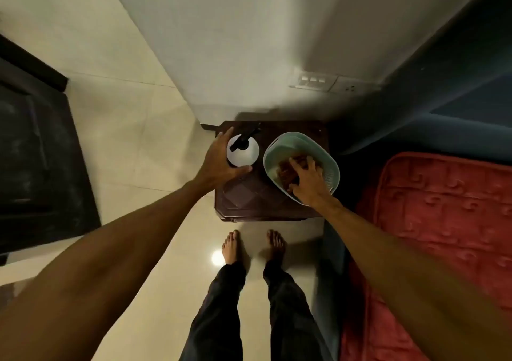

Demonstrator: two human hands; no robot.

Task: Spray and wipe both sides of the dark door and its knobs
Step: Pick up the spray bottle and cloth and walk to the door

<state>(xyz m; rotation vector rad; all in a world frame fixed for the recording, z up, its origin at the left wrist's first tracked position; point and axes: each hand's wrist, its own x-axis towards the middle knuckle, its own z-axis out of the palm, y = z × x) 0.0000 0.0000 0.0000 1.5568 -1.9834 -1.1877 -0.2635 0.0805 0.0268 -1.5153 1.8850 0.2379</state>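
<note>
The shiny cream floor (124,116) spreads out under and to the left of the small dark wooden bench (249,205). A pale wall (221,41) stands right behind the bench. The dark door (36,152), the thing to be cleaned, is far off to the left of the bench, well apart from it, with bare floor in between. A bed with a red blanket (443,222) lies just to the right of the bench, and its blue headboard (448,105) rises behind it and to the right. A person stands in front of the bench in dark trousers (288,305), with bare feet (231,247) on the floor close to the bench's front edge. A pale green basket (331,166) sits on the right half of the bench, and part of it hangs past the right edge. A white spray bottle (248,154) with a black spray top stands upright on the left half of the bench, just beside the basket. The left hand (219,161) is wrapped round the bottle, with the fingers (223,136) on the far side and the thumb on the near side, grasping it. The right hand (310,183) reaches down into the basket, and its fingers press onto a crumpled reddish brown cloth (285,170) inside. I cannot tell if they have got hold of the cloth or only touch it. A white switch plate (313,79) is on the wall above the back right corner of the bench.
</note>
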